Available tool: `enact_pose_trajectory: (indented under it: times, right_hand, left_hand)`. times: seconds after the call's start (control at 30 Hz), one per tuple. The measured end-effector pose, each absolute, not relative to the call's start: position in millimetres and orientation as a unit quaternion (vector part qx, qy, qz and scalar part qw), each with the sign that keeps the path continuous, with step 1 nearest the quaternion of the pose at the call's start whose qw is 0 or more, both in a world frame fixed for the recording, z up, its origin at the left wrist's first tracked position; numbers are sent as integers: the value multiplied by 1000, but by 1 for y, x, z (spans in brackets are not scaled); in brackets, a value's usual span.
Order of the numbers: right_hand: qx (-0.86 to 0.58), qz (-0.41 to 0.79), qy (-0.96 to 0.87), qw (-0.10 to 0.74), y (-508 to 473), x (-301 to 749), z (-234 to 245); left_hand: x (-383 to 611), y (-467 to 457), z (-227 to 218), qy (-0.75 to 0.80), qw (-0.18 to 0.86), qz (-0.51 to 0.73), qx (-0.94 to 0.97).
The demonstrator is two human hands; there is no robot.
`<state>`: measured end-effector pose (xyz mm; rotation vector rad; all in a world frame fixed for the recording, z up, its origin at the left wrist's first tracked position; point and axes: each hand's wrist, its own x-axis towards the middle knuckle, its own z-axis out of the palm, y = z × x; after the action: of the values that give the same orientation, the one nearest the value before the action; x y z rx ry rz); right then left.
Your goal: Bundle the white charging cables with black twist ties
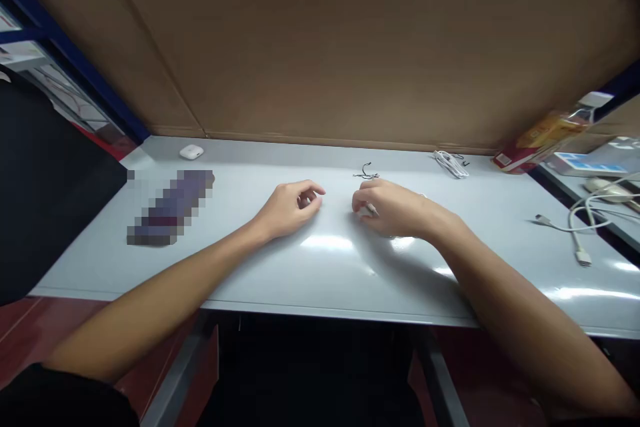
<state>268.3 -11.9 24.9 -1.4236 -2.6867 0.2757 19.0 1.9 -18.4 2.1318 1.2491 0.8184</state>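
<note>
My left hand rests on the grey-white desk, its fingers loosely curved and thumb apart, nothing between them. To the right, my right hand is closed with the palm down over the desk. A small white end, apparently of a white cable, shows between its thumb and fingers; the hand hides most of it. Just beyond the right hand lie several thin black ties. Farther back on the right sits a coiled white cable with a black tie beside it.
A white earbud case and a pixelated dark object lie on the left. At the back right a drink bottle leans against the brown partition. Loose white cables trail over the right edge. A black chair back stands left.
</note>
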Motion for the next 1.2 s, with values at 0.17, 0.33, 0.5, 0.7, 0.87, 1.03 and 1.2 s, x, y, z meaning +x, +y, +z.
enact_pose_trajectory:
  times: [0.17,0.33,0.5,0.7,0.87,1.03,1.2]
  right_hand:
    - [-493,14,-838,231,-20,226,-1]
    - [-511,60,-847,135,-24,204,-27]
    - [-523,65,-847,69,-23,205,-27]
    - [-522,66,-848,71,-22,206,-27]
    - [-520,67,-848,81,-21,206,-30]
    - [-518,65,-848,91,-21,207,-32]
    - [-521,70,-846,90,-21,207,-31]
  left_hand:
    - [17,5,-20,474,139,305,815]
    - [15,6,-29,504,134,125,844]
    - [16,5,-31,497,128,60,856]
    - [16,5,-29,498,119,56,857]
    - [15,5,-29,496,114,60,858]
    - [16,4,-29,498,116,60,857]
    - [16,4,-29,496,118,67,858]
